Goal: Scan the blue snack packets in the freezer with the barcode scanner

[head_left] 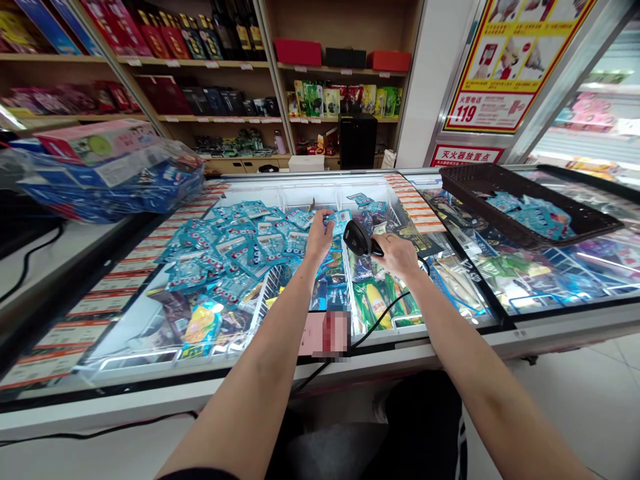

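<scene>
My left hand (pixel 320 235) pinches a small light-blue packet (pixel 342 221) by its left side, just above the freezer's glass top. My right hand (pixel 397 255) is wrapped round the handle of a black barcode scanner (pixel 358 239). The scanner's head points left, close beside the packet. A black cable runs from it down towards the freezer's front edge. To the left of my left hand, many similar blue packets (pixel 240 240) lie spread in a loose heap on the glass. More blue packets (pixel 537 217) lie in a dark brown basket (pixel 465 183) at the right.
Through the freezer glass, wire baskets of bagged ice creams (pixel 377 300) show. A pink item (pixel 315 333), partly blurred, lies at the front edge. Blue bags with a pink box (pixel 100 143) stand at the far left. Shelves of bottles and boxes (pixel 220 100) line the back.
</scene>
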A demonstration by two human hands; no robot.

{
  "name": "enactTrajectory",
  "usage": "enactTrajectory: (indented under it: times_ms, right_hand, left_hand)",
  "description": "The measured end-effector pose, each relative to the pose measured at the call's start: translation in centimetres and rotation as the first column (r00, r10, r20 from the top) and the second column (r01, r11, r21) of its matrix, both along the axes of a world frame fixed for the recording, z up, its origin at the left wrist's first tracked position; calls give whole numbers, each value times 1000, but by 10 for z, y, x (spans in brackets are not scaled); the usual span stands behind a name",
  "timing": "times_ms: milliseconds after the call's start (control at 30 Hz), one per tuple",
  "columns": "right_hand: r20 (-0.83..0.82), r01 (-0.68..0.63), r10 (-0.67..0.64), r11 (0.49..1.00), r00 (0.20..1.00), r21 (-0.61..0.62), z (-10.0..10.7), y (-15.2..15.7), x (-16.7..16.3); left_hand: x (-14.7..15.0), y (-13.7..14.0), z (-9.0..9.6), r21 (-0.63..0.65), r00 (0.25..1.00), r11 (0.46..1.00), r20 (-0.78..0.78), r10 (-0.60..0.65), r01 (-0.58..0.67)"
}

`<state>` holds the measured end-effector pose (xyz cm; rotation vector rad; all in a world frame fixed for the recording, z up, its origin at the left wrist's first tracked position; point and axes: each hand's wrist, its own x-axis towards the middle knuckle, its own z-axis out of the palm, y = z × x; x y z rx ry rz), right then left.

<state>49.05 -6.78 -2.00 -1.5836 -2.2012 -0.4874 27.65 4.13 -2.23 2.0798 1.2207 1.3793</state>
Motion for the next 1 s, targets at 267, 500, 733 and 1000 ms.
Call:
enactTrajectory:
  times_ms: [267,500,733,1000]
  right_hand:
    - [-1,38,-38,999,999,7,-2,-1,-1]
    - [-41,74,-72,996,997,57,-2,0,0]
    - [-68,151,-148,988,987,36,2,4,0]
    - [-90,217,-214,976,973,22,5,21,4]
  left_hand:
    - [1,-3,2,102,992,991,-85,94,-85]
    - [7,-19,8,279,913,946,-319,252,-164]
    - [13,-13,-2,285,792,953,-555,254,-106]
    - [6,0,5,316,739,933,-584,336,-175]
